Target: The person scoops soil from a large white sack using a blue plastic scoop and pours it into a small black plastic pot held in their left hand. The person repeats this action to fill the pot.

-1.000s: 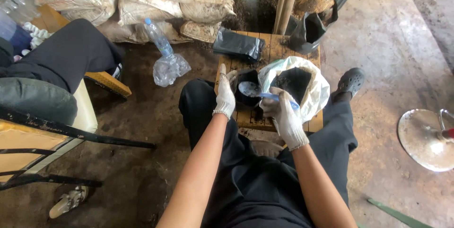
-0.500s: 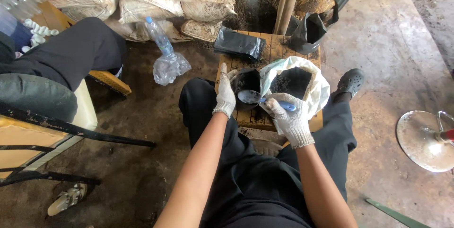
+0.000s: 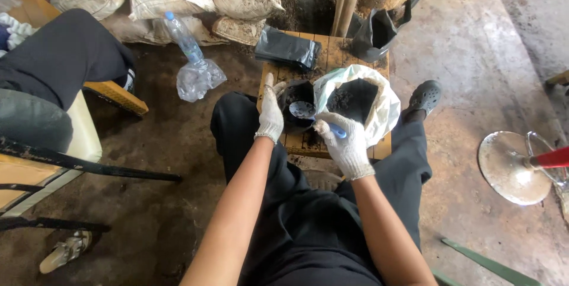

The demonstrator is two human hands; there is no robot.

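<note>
**A:** where's the scoop (image 3: pixel 308 112) rel. to the small black bag (image 3: pixel 294 103)?

**B:** bowl end sits right over the bag's open mouth, blue handle running back and to the right into the right hand (image 3: pixel 345 145). Fingers curled tight round the handle. Left hand (image 3: pixel 271 114) is on the bag's left rim, fingers pinching it open.

**A:** and the soil?

**B:** white sack (image 3: pixel 379 99) just right of the bag, touching it, both near the front edge of the wooden bench (image 3: pixel 332 55).
</note>
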